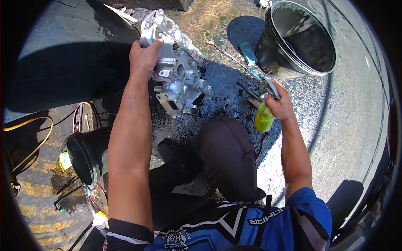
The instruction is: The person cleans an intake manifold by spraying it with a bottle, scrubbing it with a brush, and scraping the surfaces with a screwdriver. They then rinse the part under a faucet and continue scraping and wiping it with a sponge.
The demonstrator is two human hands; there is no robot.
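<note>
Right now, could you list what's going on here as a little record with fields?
Left hand: grips the edge of a cast metal engine part
Right hand: holds a green spray bottle
Ground: wet and dark under the part
Nearby: large black bucket; black tub on its side; yellow hose

1. Reads, upside down from this view, roughly "MONAR" or similar in white capitals on the blue and black shirt (268,221), near the right shoulder; exact spelling cannot be told.
2. Shows a round white crest with lettering lower on the same shirt, too small and warped to read.
3. Bears no legible label on the green spray bottle (264,118).
4. Carries no readable marking on the cast metal part (178,71) or the black buckets (293,39).
</note>
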